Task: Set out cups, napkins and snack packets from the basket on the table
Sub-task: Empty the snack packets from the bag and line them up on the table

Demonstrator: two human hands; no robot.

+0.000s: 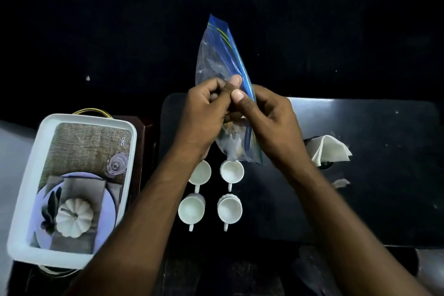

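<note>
— What is the person holding up there?

— A clear plastic zip bag with a blue seal strip (222, 55), raised over the dark bench (360, 175). Something pale and lumpy sits in its lower end, too blurred for me to name. The bag stands tilted, its blue-edged top pointing away from the person.

— Both hands on it?

— Yes. The left hand (204, 113) and the right hand (271, 118) meet at the middle of the bag. The fingers (236, 80) of both hands are pressed together, pinching the plastic beside the blue strip, thumbs nearly touching.

— And the cups?

— Four small white handled cups (231, 172) stand upright on the bench in two rows of two, just below the bag's lower end. The left forearm covers part of the far left one.

— Napkins?

— A folded white paper napkin (332, 150) is to the right on the bench, propped in or against a dark round holder; I cannot tell which.

— Where is the basket?

— The white rectangular plastic basket (26, 199) sits to the left, beside the bench. Its bottom shows a printed picture of a place setting with a white pumpkin.
</note>
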